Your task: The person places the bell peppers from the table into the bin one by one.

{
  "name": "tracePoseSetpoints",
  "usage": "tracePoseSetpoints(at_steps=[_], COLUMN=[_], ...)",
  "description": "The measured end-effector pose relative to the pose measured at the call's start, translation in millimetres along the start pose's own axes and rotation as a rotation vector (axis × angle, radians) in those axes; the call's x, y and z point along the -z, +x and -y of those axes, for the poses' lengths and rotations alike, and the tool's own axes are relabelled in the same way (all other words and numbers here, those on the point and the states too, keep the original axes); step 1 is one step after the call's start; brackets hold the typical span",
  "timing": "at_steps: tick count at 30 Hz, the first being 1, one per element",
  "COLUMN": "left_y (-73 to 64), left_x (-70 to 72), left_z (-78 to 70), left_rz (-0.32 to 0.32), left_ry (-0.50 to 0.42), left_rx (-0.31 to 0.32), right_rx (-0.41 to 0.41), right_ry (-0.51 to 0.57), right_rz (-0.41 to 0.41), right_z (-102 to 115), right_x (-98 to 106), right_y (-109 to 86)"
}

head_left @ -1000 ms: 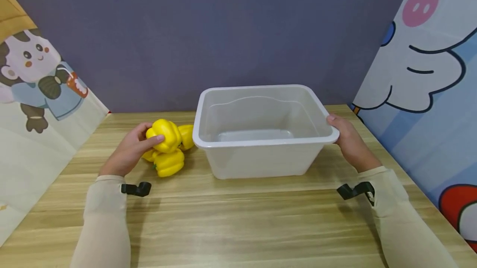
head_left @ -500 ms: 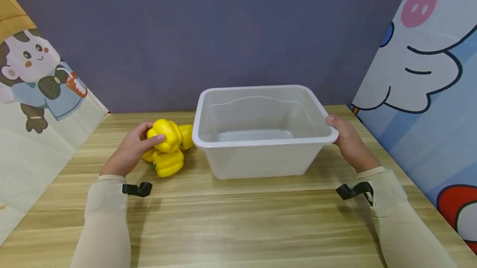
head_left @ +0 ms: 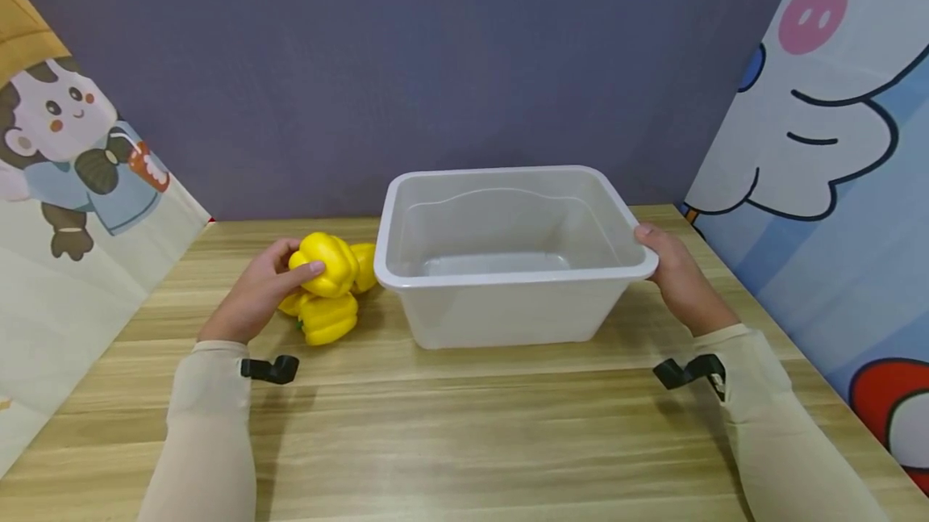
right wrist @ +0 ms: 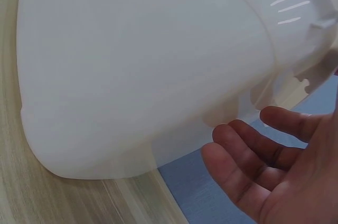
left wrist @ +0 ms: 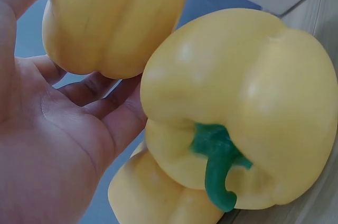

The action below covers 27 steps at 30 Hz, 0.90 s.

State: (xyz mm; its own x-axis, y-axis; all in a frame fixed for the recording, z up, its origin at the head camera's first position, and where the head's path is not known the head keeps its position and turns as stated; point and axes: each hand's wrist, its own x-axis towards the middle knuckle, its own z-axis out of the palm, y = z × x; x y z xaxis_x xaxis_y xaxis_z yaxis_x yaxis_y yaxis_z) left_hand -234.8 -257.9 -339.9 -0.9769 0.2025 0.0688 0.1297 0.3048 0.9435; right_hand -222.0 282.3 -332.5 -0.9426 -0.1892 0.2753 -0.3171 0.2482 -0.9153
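Observation:
My left hand holds a yellow bell pepper between thumb and fingers, at the top of a small heap. Below it lies another yellow pepper, whose green stem shows in the left wrist view. A further pepper sits behind, close to the bin's left side, and part of one more peeks out at the left. My right hand grips the right rim of a white plastic bin, thumb on top. In the right wrist view its fingers are curled under the rim.
The bin stands upright on the wood-grain table, nothing visible inside. A grey-purple panel rises behind it. Cartoon-printed walls flank the table on both sides.
My left hand and the pepper in it have edged very slightly right. The right hand keeps its grip on the rim, and the bin stays in place.

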Motion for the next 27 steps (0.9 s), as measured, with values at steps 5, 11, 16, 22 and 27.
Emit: tracePoseSetpoints(at_steps=[5, 11, 16, 22, 27], left_y=[2.0, 4.3, 4.8, 7.3, 10.4], left_x=[-4.2, -8.5, -10.2, -13.4, -17.9], left_z=[-2.5, -2.8, -0.6, -0.3, -1.1], left_rz=[-0.002, 0.014, 0.023, 0.019, 0.034], left_ry=[0.022, 0.045, 0.044, 0.055, 0.034], left_rx=[0.008, 0.016, 0.016, 0.03, 0.007], right_rx=[-0.001, 0.002, -0.002, 0.008, 0.013], right_ry=[-0.014, -0.032, -0.018, 0.018, 0.039], right_rz=[-0.009, -0.015, -0.013, -0.007, -0.015], right_z=[0, -3, -4, -4, -4], right_x=[-1, -1, -2, -2, -2], right_y=[0.6, 1.8, 2.3, 2.5, 1.8])
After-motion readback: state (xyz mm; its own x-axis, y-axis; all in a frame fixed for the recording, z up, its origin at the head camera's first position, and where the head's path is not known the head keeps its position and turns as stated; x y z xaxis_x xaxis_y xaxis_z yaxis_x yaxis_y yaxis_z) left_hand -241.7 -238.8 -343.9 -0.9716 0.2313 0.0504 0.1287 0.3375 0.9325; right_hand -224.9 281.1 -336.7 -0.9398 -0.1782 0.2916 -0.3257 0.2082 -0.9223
